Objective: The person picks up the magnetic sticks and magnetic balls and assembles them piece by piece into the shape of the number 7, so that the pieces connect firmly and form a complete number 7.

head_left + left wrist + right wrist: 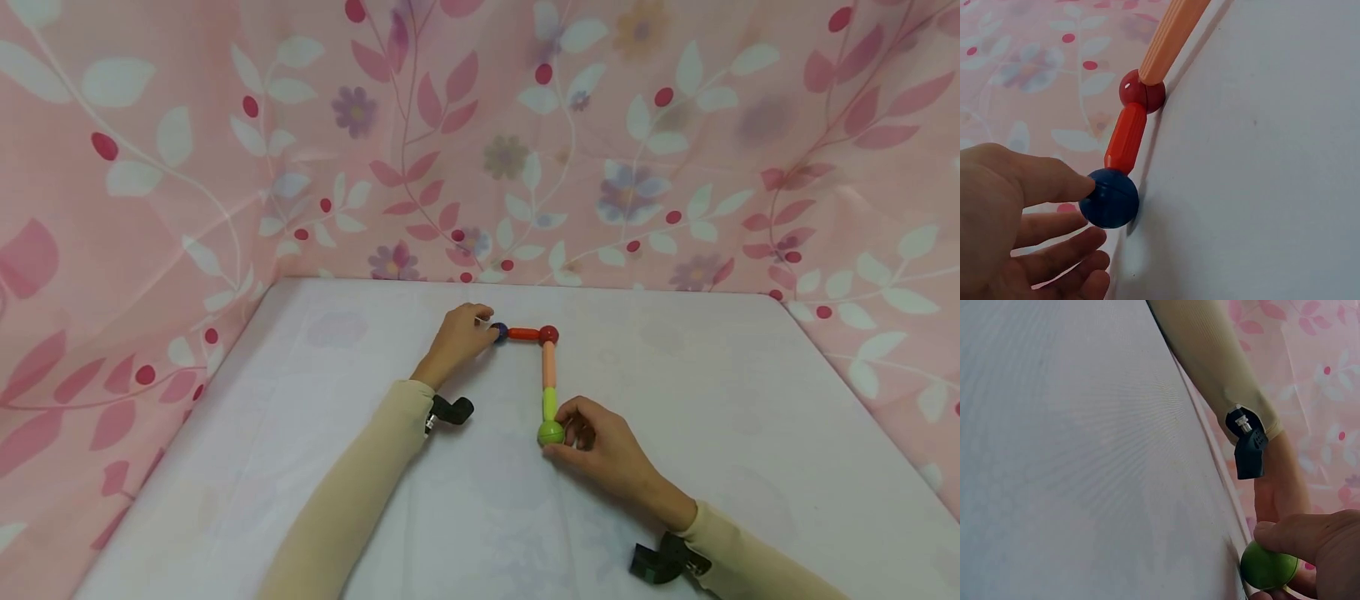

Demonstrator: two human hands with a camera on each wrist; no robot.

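On the white table lies a joined L-shape of toy balls and rods. Its blue ball is pinched between the thumb and fingers of my left hand. From there a short red rod runs to a dark red ball at the corner. A long peach rod comes toward me from that corner and meets a yellow-green rod. At the near end is a green ball, which my right hand holds by thumb and fingers.
The white-covered table reaches back to a pink curtain with leaves and flowers, which also hangs at both sides. Black camera mounts sit on both wrists, over beige sleeves.
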